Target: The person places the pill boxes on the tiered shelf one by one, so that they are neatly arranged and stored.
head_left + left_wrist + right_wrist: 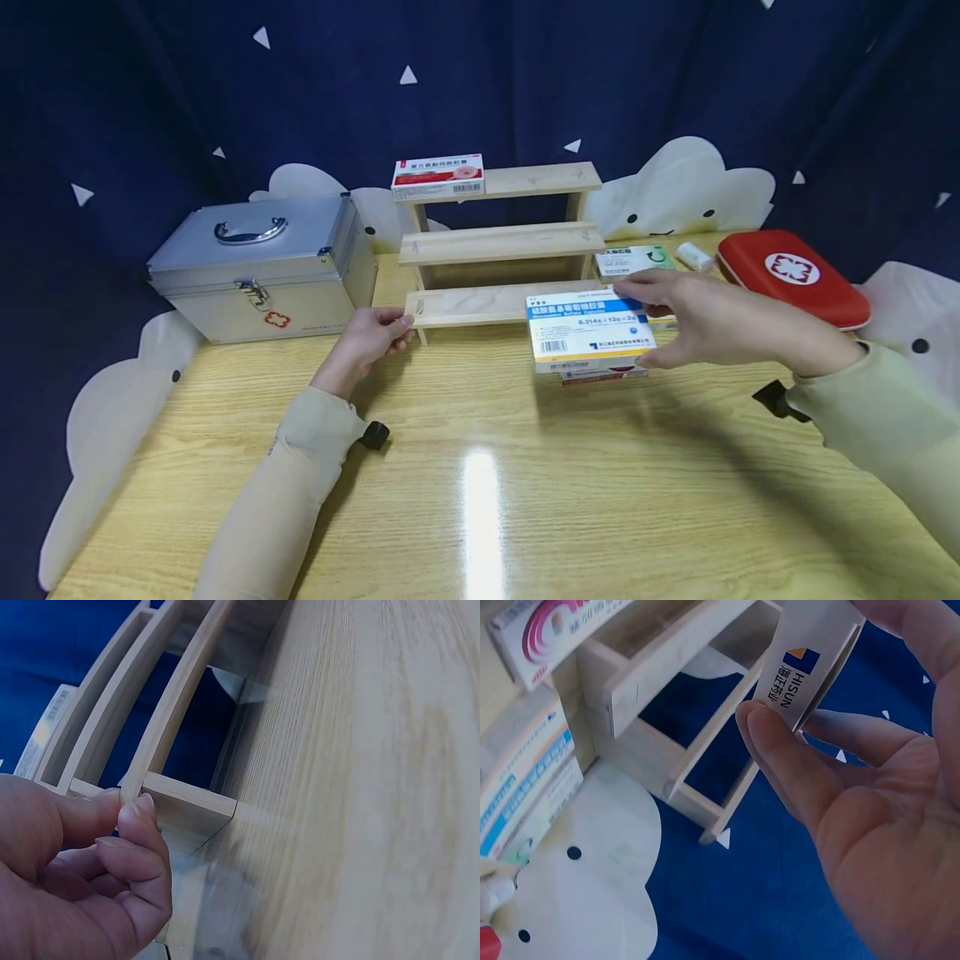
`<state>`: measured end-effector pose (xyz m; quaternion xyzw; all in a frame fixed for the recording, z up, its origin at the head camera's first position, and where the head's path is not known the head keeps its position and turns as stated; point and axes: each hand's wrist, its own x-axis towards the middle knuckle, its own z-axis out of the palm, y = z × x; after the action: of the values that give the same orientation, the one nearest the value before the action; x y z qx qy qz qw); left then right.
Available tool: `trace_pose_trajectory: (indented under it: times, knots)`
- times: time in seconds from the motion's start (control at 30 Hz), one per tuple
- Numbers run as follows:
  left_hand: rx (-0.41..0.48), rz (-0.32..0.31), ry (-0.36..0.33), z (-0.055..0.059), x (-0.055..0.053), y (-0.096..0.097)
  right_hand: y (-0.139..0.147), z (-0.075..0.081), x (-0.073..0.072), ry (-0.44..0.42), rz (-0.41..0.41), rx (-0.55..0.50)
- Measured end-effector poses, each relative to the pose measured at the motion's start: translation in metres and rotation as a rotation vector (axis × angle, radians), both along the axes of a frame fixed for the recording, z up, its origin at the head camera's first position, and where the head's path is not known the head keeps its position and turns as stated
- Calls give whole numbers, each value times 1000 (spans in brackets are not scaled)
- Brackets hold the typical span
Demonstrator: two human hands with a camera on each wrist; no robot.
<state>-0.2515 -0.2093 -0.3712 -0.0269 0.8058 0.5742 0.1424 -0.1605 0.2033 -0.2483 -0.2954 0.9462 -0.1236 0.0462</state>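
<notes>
at right of centre in the head view, the right hand (716, 321) reaches in from the right edge, gripping a white, blue-banded cardboard medicine box (588, 329), which mostly hides a red-and-white carton (606, 377). at centre left, the left hand (367, 343) pinches a stepped, pale wooden shelf (472, 305). only the right wrist view shows the box's "hisun" end.
</notes>
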Motion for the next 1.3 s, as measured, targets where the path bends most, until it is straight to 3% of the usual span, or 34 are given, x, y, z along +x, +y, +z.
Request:
trace_pose_trajectory:
  times: [0.2, 0.4, 0.67, 1.0, 1.3]
  knots:
    - [15, -9, 0, 0, -1, -1, 4, 13, -14, 31, -55, 43]
    - [18, -9, 6, -1, -2, -2, 8, 30, -37, 2, -100, 57]
    - [19, -6, 3, -2, -3, -2, 10, 54, -84, -91, -187, 106]
    - [33, 10, -8, -4, -2, -2, 5, 79, -147, -136, -235, 199]
    - [29, 8, -5, -5, 2, 1, -5, 85, -182, -222, -281, 151]
